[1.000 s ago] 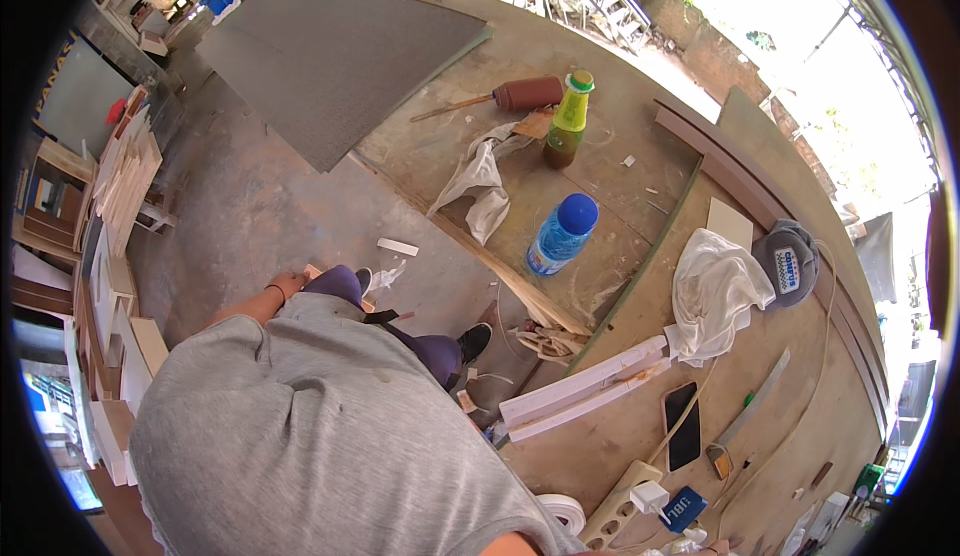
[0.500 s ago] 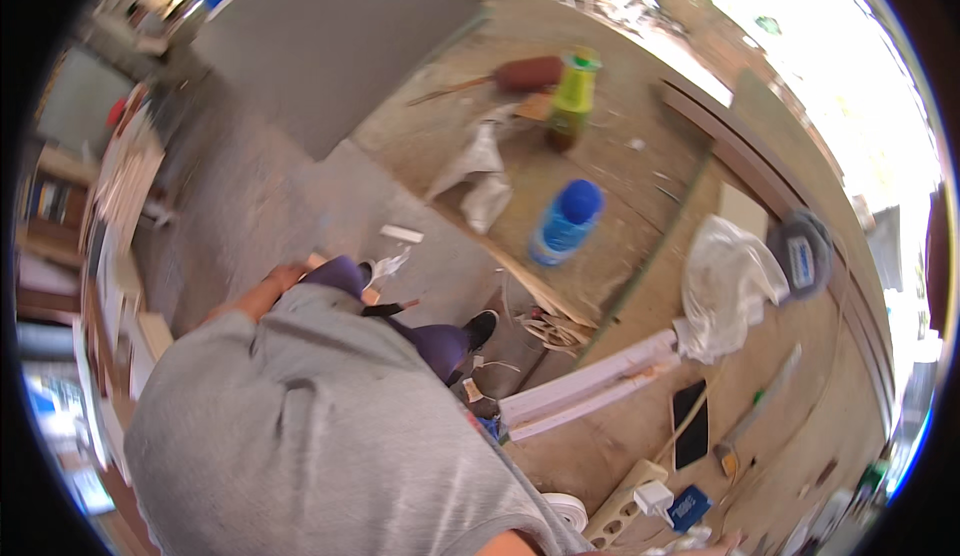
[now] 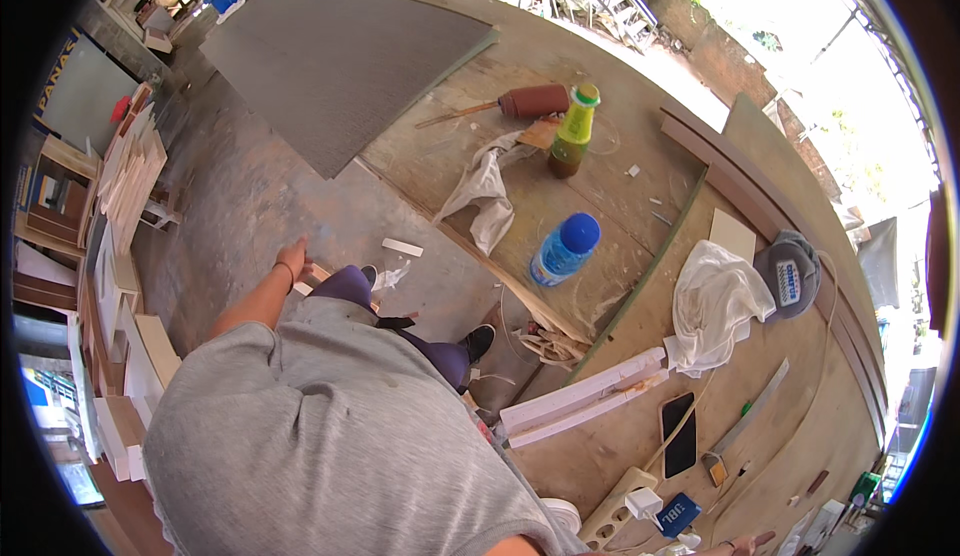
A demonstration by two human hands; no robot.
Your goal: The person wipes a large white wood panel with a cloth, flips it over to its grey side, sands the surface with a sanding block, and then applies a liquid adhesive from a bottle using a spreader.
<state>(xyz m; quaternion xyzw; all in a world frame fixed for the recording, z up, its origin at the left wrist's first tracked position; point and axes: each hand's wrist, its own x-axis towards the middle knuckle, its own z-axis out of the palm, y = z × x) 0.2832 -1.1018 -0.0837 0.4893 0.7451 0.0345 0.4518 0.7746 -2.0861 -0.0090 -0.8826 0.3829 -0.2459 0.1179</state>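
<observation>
1. The big workbench [image 3: 600, 186] is looking like rough, dusty wood, matt all over.
2. At 12 o'clock a grey board [image 3: 340, 56] is lying flat, looking dull and grainy.
3. The bottle with the blue cap [image 3: 565, 249] is looking like clear, shiny plastic.
4. The bottle with the green top [image 3: 573, 141] is shining like smooth plastic too.
5. Two white rags [image 3: 485, 196] [image 3: 715, 306] are looking like soft, crumpled cloth.
6. At 4 o'clock a black phone [image 3: 680, 434] is showing a glossy, glassy face.
7. The white strips [image 3: 585, 406] are looking smooth and painted.
8. The floor [image 3: 250, 206] is looking like rough grey concrete.
9. The left hand [image 3: 293, 256] is resting by pale wooden pieces [image 3: 318, 276].
</observation>
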